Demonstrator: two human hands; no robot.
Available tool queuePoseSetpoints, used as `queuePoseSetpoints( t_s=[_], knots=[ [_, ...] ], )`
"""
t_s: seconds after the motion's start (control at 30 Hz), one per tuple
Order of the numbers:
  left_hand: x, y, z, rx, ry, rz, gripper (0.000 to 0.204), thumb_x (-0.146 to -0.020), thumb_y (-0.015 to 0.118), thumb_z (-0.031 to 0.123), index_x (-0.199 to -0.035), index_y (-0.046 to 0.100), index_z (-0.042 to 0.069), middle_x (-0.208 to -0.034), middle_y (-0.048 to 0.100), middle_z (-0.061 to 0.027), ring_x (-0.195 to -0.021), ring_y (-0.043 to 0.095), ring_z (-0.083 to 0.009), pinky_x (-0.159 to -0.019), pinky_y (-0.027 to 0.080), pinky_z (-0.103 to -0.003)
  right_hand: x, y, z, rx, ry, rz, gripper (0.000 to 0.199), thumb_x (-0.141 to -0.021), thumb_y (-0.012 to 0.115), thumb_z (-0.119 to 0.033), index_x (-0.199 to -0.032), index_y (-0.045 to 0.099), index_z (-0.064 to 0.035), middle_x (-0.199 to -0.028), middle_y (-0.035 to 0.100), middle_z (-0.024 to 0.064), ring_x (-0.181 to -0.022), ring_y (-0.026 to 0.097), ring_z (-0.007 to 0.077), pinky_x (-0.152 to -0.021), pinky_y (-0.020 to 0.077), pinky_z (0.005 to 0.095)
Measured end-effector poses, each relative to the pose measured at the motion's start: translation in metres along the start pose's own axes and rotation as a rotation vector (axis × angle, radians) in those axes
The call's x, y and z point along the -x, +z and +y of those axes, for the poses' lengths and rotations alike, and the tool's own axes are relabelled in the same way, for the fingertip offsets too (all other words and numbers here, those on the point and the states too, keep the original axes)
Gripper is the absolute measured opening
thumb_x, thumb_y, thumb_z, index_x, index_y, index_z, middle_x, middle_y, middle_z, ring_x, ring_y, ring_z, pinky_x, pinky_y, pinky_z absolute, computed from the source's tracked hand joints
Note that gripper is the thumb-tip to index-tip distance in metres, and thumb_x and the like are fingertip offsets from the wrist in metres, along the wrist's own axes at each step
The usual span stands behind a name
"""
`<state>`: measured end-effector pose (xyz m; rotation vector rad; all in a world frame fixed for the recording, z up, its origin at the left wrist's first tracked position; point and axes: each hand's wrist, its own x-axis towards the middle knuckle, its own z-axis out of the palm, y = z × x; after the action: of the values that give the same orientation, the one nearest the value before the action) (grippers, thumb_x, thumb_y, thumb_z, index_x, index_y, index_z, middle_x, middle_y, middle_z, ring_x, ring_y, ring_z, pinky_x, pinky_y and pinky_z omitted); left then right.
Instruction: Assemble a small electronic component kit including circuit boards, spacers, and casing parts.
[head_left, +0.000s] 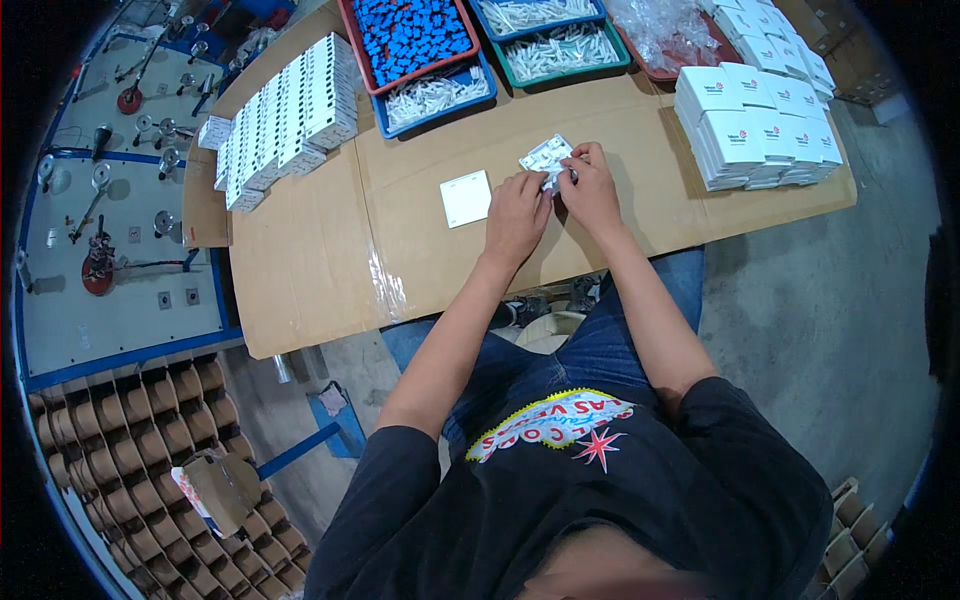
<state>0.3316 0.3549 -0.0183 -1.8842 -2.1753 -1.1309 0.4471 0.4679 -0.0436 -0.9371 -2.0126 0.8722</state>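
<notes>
Both hands meet over the cardboard-covered table in front of me. My left hand (516, 214) has its fingertips pressed to the near end of a small white plastic part (544, 152) with an uneven, moulded upper face. From the right, my right hand (591, 188) pinches at the same part with bent fingers. Its near end is covered by the fingers, so any small piece between them cannot be made out. A flat white square plate (466, 199) lies on the cardboard just left of my left hand.
Along the back stand a red tray (474, 50) of blue pieces and blue and green trays (510, 72) of white pieces. Stacked white units (240, 183) are at the left, white boxes (735, 140) at the right. Clear plastic bags (665, 35) fill another red tray.
</notes>
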Motion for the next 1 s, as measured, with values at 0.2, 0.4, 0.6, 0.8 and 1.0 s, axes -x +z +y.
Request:
queuePoseSetpoints(
  t_s=[0.2,0.4,0.6,0.8,1.0],
  knots=[
    [-0.006,-0.007,0.000,-0.066,0.014,-0.063,0.019,-0.091,0.070,0.015,-0.107,0.070,0.005,-0.105,0.070,-0.0112,-0.097,0.064,-0.0309,-0.084,0.048,-0.044,-0.001,-0.015,-0.018,0.237,0.028,-0.059,0.020,-0.086,0.067,-0.015,-0.099,0.077,-0.0036,-0.115,0.061,0.0103,-0.108,0.063,0.0296,-0.085,0.0545,0.0456],
    [-0.015,-0.004,-0.006,-0.016,-0.075,-0.096,0.015,-0.089,0.072,0.014,-0.101,0.068,0.005,-0.096,0.070,-0.0105,-0.090,0.064,-0.0305,-0.082,0.047,-0.044,0.000,-0.015,-0.005,0.169,0.035,-0.064,0.019,-0.087,0.067,-0.016,-0.100,0.075,-0.0050,-0.114,0.061,0.0089,-0.105,0.064,0.0292,-0.082,0.0549,0.0446],
    [-0.013,-0.002,-0.008,0.042,-0.090,-0.028,0.013,-0.087,0.073,0.011,-0.099,0.069,0.005,-0.092,0.071,-0.0108,-0.089,0.066,-0.0327,-0.076,0.050,-0.044,0.000,-0.013,0.001,0.104,0.046,-0.037,0.018,-0.088,0.070,-0.014,-0.103,0.074,-0.0061,-0.115,0.062,0.0074,-0.090,0.069,0.0284,-0.077,0.0551,0.0388],
    [-0.015,-0.005,-0.009,0.062,0.025,-0.097,0.012,-0.086,0.073,0.011,-0.096,0.069,0.006,-0.091,0.071,-0.0091,-0.088,0.065,-0.0315,-0.075,0.049,-0.044,-0.002,-0.015,0.007,0.076,0.029,-0.015,0.018,-0.087,0.071,-0.014,-0.102,0.074,-0.0055,-0.114,0.062,0.0079,-0.089,0.068,0.0278,-0.076,0.0550,0.0382],
    [-0.014,-0.002,-0.003,0.030,-0.009,-0.087,0.013,-0.086,0.074,0.014,-0.096,0.070,0.007,-0.092,0.070,-0.0089,-0.086,0.065,-0.0298,-0.077,0.048,-0.044,-0.003,-0.017,0.011,0.061,0.055,-0.047,0.019,-0.088,0.068,-0.013,-0.103,0.076,-0.0050,-0.115,0.062,0.0092,-0.089,0.069,0.0279,-0.077,0.0552,0.0390]
  ],
)
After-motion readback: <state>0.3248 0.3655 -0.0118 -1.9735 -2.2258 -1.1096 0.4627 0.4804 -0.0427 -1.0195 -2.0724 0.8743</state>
